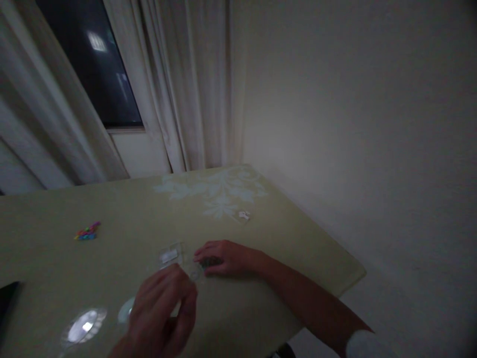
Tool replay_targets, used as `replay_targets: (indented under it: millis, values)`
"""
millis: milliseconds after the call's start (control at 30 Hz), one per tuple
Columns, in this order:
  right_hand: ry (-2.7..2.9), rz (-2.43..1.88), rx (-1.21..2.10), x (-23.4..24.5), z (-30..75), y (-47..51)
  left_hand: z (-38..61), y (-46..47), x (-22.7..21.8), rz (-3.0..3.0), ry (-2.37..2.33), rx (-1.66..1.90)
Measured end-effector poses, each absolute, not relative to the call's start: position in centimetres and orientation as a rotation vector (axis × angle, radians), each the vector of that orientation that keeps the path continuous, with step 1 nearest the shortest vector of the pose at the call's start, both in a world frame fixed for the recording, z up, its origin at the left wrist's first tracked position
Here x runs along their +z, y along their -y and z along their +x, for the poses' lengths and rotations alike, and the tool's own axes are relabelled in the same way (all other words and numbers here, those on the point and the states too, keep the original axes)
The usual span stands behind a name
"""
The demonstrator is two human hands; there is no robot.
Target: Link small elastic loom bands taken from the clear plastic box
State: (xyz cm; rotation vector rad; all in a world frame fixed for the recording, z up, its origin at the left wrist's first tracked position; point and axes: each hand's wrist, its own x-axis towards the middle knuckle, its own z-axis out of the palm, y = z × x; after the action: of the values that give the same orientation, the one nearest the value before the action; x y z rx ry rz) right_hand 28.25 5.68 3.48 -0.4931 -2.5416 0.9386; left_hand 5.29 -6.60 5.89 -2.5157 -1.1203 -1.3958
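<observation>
My right hand [225, 258] rests on the table, its fingers curled round a small dark mottled thing [211, 262]. Its kind is hard to make out in the dim light. My left hand [164, 303] is nearer to me, raised over the table with fingers bent in and thumb close to them. Whatever those fingers hold, if anything, is hidden. Just beyond it lies a flat clear case [171, 254] with a pale label. A pale round disc [125, 311] is partly covered by my left hand.
A shiny round dish with a scalloped clear rim [84, 326] sits at the front left. Farther back is a small heap of bright coloured pieces [87, 232]. Small white pieces [244, 215] lie beyond my right hand. A dark object [7, 298] enters at the left edge. A wall borders the right.
</observation>
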Motion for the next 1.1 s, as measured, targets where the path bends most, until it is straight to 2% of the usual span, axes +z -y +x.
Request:
replay_targets:
  millis: [100, 300, 500, 633, 733, 933, 1100]
  values:
    - [2.524, -0.598, 0.929, 4.0, 29.3, -5.2, 5.6, 2.2, 6.3, -2.705, 1.268, -1.142]
    - [2.51, -0.845, 0.833, 4.6, 29.7, -4.6, 2.8, 1.0, 2.9, -2.852, 1.441, -0.806]
    - [2.48, -0.949, 0.857, 4.7, 28.6, -3.2, 0.4, 0.4, 3.3, -2.568, 1.682, -0.914]
    - [2.4, -0.966, 0.872, 4.3, 28.1, -2.9, -1.9, -0.5, 3.0, -2.43, 1.856, -0.813]
    - [2.384, -0.942, 0.865, 3.6, 27.8, -3.1, -3.3, -1.1, 1.6, -2.474, 1.942, -0.709]
    - [2.332, -0.925, 0.834, 3.1, 27.5, -3.1, -2.5, -1.4, -0.1, -2.601, 1.937, -0.852]
    - [2.175, -0.968, 0.979, 3.1, 27.6, -3.1, -0.3, -0.8, -0.2, -2.645, 1.89, -0.868]
